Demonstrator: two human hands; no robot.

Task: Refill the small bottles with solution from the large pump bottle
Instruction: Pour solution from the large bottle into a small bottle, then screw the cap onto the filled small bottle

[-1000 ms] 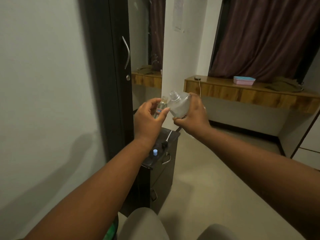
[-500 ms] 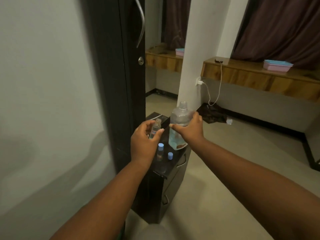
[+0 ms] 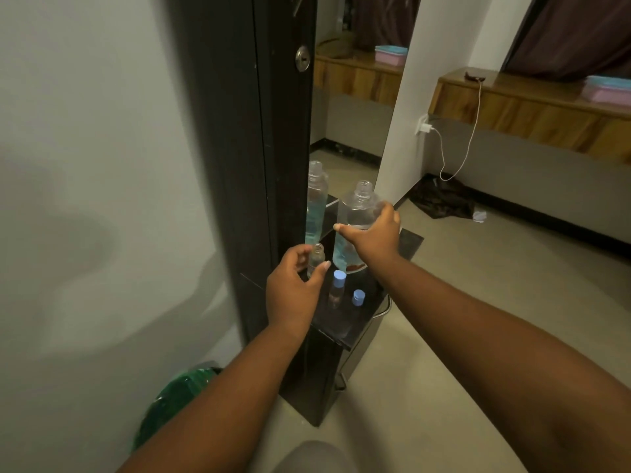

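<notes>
Head view looks down on a narrow black cabinet (image 3: 345,339) whose glossy top serves as the surface, set against a dark door frame (image 3: 246,131) with a round lock (image 3: 303,58) and a mirror panel (image 3: 345,107) beside it. On this surface stands the large bottle (image 3: 355,227), upright, its neck uncapped, with blue solution in its lower part; its reflection shows in the mirror. The right hand (image 3: 372,237) has its grip wrapped round the bottle's middle. The left hand (image 3: 293,291) holds a small open bottle (image 3: 316,256) between thumb and fingers, upright, just left of the large one and low over the surface. Near the front edge of the surface stand two more small bottles with blue caps (image 3: 339,276), close together.

Grey floor (image 3: 461,285) spreads to the right. A white pillar (image 3: 416,97) carries a plugged-in charger (image 3: 425,127) whose cable climbs to a wooden shelf (image 3: 532,107) along the far wall, where a pink and blue box (image 3: 606,88) rests under dark curtains (image 3: 580,32). Dark cloth (image 3: 440,199) lies crumpled on the floor below. A green bag (image 3: 170,401) sits by the left wall.
</notes>
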